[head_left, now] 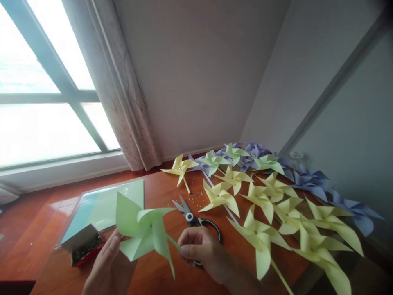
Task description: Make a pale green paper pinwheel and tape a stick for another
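A light green paper pinwheel [144, 235] is held up over the table, its blades facing me. My right hand [199, 250] pinches its thin green stick just below the blades. My left hand [107, 262] is at the pinwheel's left side, fingers stretched out and touching or very close to a blade edge; the blade partly covers the fingertips. Black-and-white scissors [189, 217] lie on the table with blades spread, their handle loops partly behind my right hand. Beside my left hand stands a small open red box [87, 248] full of small dark metal pieces.
Several yellow pinwheels [256, 231], a few green ones [235, 155] and purple ones [310, 180] cover the table's right side and back. Stacked coloured paper sheets [106, 203] lie at left. Tiny scraps [196, 196] are scattered near the scissors. A curtain [123, 102] hangs by the window.
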`<state>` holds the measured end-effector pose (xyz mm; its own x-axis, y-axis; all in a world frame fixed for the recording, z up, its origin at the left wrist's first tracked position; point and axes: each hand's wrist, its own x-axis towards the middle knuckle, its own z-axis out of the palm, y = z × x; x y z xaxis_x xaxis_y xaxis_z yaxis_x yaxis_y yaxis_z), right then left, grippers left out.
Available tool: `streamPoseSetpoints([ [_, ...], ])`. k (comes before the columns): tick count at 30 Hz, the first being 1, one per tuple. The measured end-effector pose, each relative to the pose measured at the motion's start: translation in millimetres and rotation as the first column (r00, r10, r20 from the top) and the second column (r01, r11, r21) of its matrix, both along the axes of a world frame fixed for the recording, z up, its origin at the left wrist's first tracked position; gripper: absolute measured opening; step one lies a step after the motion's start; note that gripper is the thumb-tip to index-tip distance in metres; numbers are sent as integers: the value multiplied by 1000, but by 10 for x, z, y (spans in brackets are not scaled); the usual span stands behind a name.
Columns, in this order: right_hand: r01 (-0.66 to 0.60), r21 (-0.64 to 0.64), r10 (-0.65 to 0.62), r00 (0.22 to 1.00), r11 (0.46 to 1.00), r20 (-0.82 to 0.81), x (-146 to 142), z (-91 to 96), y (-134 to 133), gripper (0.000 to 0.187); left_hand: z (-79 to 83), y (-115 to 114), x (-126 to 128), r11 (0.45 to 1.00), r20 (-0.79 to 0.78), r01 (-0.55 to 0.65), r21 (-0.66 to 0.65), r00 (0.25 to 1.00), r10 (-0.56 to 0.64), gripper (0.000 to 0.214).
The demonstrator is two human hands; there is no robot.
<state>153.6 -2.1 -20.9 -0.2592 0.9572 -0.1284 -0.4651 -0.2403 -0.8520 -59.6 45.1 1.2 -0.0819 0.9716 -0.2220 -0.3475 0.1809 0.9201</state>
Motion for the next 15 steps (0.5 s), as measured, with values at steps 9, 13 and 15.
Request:
streamPoseSetpoints([
  [9, 147, 304, -306, 752, 941, 584, 9, 54, 15, 13, 15, -25, 147, 998, 27, -17, -66, 999, 19, 54],
  [13, 41, 579, -522, 485, 815, 701, -4, -23, 37, 17, 3, -21, 115, 999, -3, -6, -45, 1000, 6, 47],
  [15, -36, 668, -601, 401, 744, 691, -3, -76, 52, 22, -24, -15, 83, 999, -16, 8, -49, 1000, -9, 47],
])
